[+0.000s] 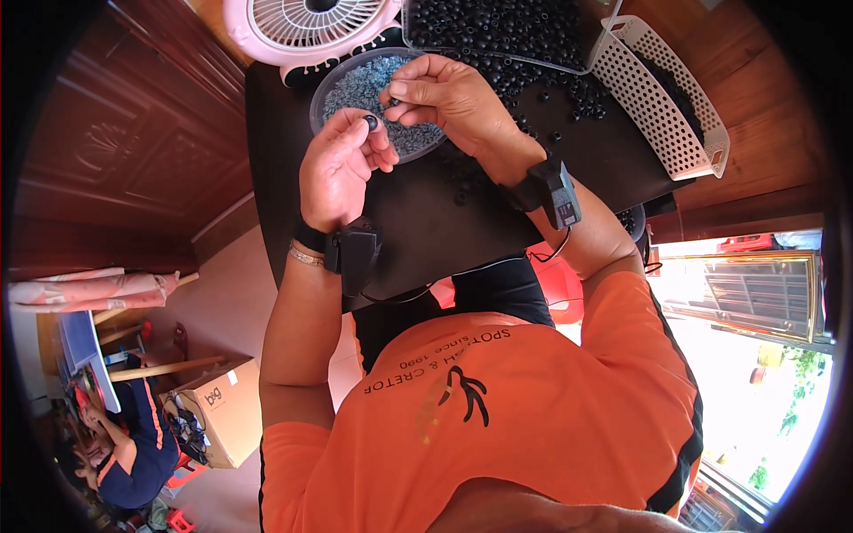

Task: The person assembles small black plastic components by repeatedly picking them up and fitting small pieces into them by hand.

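I pinch a black bead (370, 123) between the thumb and forefinger of my left hand (340, 169), its other fingers loosely curled. My right hand (453, 102) has its thumb and fingertips closed on a small dark piece (394, 102), mostly hidden, just beside the bead. Both are above a round bowl (316, 99) of small bluish bits (355, 89) on the black table (418, 222). Beyond my right hand, loose black beads (582, 99) lie between a clear box (601, 44) and a white basket (640, 111)

black beads (489, 27), blue pieces (351, 89), orange shirt (551, 391)
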Demonstrator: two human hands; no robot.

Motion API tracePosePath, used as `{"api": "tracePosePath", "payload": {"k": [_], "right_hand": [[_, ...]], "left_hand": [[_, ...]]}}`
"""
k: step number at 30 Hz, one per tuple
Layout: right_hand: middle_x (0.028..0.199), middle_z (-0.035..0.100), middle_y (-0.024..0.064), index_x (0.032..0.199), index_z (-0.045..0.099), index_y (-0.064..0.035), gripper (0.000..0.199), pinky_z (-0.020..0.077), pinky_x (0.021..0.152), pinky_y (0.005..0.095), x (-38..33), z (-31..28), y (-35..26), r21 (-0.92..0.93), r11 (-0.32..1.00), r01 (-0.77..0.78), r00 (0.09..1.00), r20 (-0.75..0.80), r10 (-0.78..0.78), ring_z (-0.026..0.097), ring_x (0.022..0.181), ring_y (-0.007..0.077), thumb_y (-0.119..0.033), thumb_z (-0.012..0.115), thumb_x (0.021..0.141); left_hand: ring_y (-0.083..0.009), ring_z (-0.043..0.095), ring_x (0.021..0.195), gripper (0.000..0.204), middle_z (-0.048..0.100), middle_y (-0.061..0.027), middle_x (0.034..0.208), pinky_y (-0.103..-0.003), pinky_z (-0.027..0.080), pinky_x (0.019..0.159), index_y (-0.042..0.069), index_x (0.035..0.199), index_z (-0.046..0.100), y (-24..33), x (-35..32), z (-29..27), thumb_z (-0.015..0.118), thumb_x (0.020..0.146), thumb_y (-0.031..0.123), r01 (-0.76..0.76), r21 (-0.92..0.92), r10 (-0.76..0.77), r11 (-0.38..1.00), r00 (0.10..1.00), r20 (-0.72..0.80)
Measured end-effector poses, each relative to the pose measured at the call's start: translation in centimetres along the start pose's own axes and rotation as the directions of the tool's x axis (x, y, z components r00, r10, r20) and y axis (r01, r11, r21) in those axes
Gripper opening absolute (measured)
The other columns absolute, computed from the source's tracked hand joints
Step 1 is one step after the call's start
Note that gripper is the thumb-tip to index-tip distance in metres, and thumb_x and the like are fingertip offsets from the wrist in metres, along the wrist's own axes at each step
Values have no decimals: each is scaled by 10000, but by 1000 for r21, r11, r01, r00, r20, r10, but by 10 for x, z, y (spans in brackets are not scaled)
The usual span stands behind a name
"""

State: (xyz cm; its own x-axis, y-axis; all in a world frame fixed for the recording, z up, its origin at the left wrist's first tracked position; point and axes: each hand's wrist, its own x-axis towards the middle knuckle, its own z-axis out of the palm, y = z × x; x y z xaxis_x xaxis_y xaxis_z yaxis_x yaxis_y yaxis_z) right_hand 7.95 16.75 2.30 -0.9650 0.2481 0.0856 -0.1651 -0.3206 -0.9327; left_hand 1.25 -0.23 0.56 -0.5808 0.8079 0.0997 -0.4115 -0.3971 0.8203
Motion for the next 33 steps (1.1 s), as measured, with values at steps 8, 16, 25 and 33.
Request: {"api": "tracePosePath", "payload": {"k": [8, 16, 25, 33], "right_hand": [[790, 656, 15, 865, 626, -65, 133, 401, 565, 207, -8, 13, 1, -53, 996, 77, 996, -42, -79, 584, 693, 78, -125, 709, 779], [826, 656, 27, 901, 630, -44, 172, 439, 664, 222, -10, 17, 4, -21, 980, 197, 980, 30, -197, 578, 740, 85, -116, 722, 774], [819, 663, 50, 911, 637, 10, 131, 509, 688, 216, -9, 19, 6, -134, 953, 273, 962, 57, -268, 624, 756, 95, -24, 682, 793], [824, 655, 41, 902, 636, 7, 96, 507, 699, 211, -13, 21, 1, -254, 912, 323, 946, 105, -306, 614, 769, 85, -12, 659, 811]], "left_hand": [[-153, 554, 691, 162, 553, -45, 780, -269, 425, 637, 32, 927, 527, -4, -1, 5, 476, 911, 185, -18, 64, 19, 998, 1000, -14], [-156, 548, 683, 191, 544, -47, 767, -260, 414, 623, 28, 950, 537, -2, -2, 10, 473, 911, 203, 49, 59, -49, 997, 999, -6], [-174, 531, 678, 235, 517, -44, 769, -264, 405, 609, 21, 1030, 537, -1, -3, 5, 469, 897, 202, 154, -137, -149, 979, 988, 43], [-182, 540, 676, 218, 522, -47, 769, -270, 408, 612, 21, 1004, 533, -2, -4, 5, 460, 903, 200, 121, -73, -121, 990, 993, 14]]}}
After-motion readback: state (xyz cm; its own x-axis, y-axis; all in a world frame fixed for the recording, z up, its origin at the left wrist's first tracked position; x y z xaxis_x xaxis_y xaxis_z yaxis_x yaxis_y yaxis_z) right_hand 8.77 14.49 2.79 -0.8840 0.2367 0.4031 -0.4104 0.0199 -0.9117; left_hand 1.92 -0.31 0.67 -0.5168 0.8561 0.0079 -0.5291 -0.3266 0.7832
